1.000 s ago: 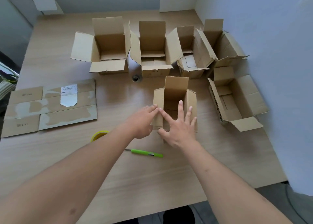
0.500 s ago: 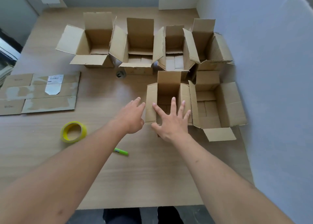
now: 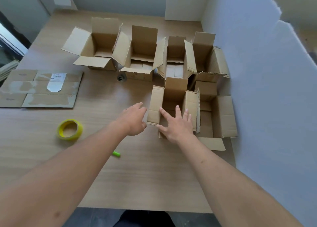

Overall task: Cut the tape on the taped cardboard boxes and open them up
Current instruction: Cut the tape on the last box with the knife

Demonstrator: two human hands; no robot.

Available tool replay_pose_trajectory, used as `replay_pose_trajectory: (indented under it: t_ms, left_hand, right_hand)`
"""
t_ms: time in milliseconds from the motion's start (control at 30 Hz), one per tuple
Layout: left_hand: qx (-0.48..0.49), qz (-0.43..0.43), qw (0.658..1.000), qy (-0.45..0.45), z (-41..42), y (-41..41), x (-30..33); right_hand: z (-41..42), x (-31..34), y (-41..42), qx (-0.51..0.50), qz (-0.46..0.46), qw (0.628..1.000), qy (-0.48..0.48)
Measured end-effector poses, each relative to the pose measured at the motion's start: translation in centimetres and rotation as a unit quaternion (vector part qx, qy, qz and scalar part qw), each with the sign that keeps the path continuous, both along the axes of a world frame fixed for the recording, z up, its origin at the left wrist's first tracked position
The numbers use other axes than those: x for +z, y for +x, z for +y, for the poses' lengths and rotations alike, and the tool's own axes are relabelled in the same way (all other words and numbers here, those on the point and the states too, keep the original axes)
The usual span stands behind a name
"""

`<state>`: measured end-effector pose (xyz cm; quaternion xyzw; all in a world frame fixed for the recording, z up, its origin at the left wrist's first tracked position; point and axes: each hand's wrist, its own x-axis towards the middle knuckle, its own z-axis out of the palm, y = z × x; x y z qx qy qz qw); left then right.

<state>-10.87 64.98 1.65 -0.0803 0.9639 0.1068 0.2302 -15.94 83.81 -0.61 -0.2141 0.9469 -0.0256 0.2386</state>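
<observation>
the right hand (image 3: 178, 123) is lying flat, fingers spread, against the near side of the open brown cardboard box (image 3: 173, 103), mid-table. the left hand (image 3: 133, 118) is hovering loosely open, empty, just beside its left flap. corrugated edges are showing above a pale woodgrain table (image 3: 137, 175), beside grey-white walls.

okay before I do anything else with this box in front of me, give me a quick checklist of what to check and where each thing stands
1. Front box flaps up and top open: ok.
2. Right hand steadying it: ok, spread over the near edge.
3. Left hand free: ok, open, holding nothing, beside the box's left flap.
4. Green cutter off to the side: ok, on the table, mostly hidden under the left forearm; blade cannot tell.
5. Any box still taped: cannot tell for certain; all six upright boxes in view look open.
6. Yellow tape roll out of the way: ok, lying left of both hands.
</observation>
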Motion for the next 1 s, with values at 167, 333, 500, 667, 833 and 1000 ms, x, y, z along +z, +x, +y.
replay_pose_trajectory:
  t_ms: [167,333,500,667,833,1000]
  left_hand:
    - [0.01,0.01,1.0,-0.005,-1.0,1.5,2.2]
    - [0.033,0.045,0.998,-0.013,-2.7,4.3,5.3]
    - [0.058,0.087,0.994,-0.029,-6.5,8.0,8.3]
    - [0.099,0.107,0.988,-0.05,-13.1,12.4,10.2]
    - [0.133,0.111,0.984,-0.051,-22.3,16.9,10.1]
    - [0.122,0.103,0.986,-0.048,-33.0,20.7,8.3]
  right_hand:
    - [-1.3,3.2,0.8,0.047,0.035,0.997,-0.051]
    - [-4.9,6.1,2.6,0.106,0.077,0.986,-0.1]
    - [-9.6,9.1,5.1,0.148,0.091,0.979,-0.11]
    - [-16.6,11.5,7.7,0.194,0.112,0.968,-0.116]
    - [-26.2,11.6,11.9,0.221,0.116,0.96,-0.125]
    - [-36.3,9.9,16.3,0.192,0.089,0.97,-0.124]
